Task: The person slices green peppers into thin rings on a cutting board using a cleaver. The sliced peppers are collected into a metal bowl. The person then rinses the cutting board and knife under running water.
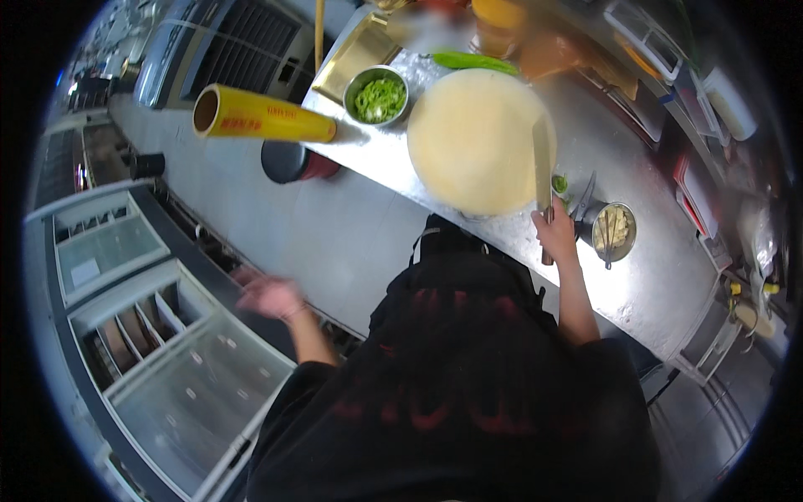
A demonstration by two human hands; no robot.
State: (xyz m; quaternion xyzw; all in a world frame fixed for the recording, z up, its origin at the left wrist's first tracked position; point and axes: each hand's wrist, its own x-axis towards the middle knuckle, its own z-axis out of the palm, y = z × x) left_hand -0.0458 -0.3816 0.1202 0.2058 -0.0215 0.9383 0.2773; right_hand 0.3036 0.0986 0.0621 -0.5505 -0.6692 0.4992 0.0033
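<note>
My right hand (559, 231) is wrapped round the handle of a large kitchen knife (543, 163). The knife's long blade points away from me and lies over the right edge of a round, pale cutting board (473, 142). My left hand (272, 295) is out to the left, away from the table and above the glass-topped counter; it is motion-blurred, its fingers look loosely stretched and nothing shows in it. A long green pepper (474, 62) lies at the board's far edge. Left of the board stands a metal bowl of sliced green pepper (378, 99).
Right of the knife are green scraps (560, 182), scissors (585, 197) and a metal pot (633, 236) of pale pieces with a utensil. A yellow film roll (263, 115) juts over the table's left edge. A glass-topped counter (201, 393) stands left, a dark stool (284, 161) beyond.
</note>
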